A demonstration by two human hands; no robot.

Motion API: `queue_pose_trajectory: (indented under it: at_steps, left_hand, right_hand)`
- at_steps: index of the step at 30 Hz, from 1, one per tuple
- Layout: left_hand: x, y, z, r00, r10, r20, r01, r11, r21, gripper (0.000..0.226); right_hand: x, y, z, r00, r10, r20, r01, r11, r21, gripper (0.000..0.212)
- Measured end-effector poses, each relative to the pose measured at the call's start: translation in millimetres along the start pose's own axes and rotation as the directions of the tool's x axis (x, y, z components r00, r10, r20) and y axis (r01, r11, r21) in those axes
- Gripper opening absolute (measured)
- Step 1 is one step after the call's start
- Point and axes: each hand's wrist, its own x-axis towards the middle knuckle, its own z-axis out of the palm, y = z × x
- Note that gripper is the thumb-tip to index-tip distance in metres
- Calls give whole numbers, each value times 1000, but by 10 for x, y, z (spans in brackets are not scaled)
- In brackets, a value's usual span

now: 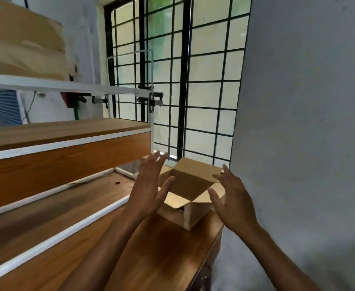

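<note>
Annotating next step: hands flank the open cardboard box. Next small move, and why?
Probably close in on the sides of the cardboard box to grip it. The left hand and right hand are open, flanking it, neither gripping it; its flaps stand open on the table.

The small open brown box [190, 198] is plain matt cardboard. It sits on a brown wood-grain tabletop [162, 248] with a smooth, faintly glossy finish. The shelf boards [67, 160] show the same grained wood, edged in white-painted metal framing [67, 87]. The window grille [185, 80] is dark painted metal.
</note>
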Motion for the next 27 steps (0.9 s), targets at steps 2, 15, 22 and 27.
queue_pose_trajectory:
  at_steps: [2, 15, 22, 27]
  left_hand:
    - [192, 9, 361, 998, -66, -18, 65, 996, -67, 66]
    - [1115, -546, 1861, 899, -428, 95, 424, 904, 57, 22]
    - [1186, -1295, 2616, 616, -758, 215, 715, 652, 253, 39]
    - [981, -1602, 3169, 427, -889, 165, 834, 458, 307, 74]
  right_hand:
    - [174, 382, 79, 999, 22, 50, -21, 1000, -5, 42]
    - [1431, 1816, 852, 918, -99, 384, 96, 995, 26, 30]
    - [1913, 2204, 1595, 792, -195, 579, 227, 974, 19, 41]
    - [2037, 2500, 2281, 684, -143, 715, 269, 961, -66, 39]
